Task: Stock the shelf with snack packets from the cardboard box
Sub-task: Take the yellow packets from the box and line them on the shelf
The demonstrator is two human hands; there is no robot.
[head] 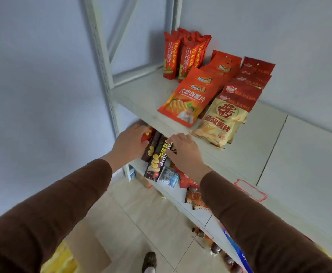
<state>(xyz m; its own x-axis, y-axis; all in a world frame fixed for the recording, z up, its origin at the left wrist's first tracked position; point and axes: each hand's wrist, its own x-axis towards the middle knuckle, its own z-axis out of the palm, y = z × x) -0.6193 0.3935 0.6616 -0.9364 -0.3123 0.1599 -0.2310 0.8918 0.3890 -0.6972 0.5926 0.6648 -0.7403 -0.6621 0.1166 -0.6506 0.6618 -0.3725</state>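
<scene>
Both hands reach under the upper shelf board (pixel 249 146) to the level below: the left hand (pixel 130 141) curls loosely around a red packet (pixel 146 135), and the right hand (pixel 184 149) presses, fingers bent, on the dark brown snack packets (pixel 155 156) standing there. Red and orange packets (pixel 186 97) and cream packets (pixel 222 123) lie on the upper board by the pale wall, above a tiled floor (pixel 141 215)
</scene>
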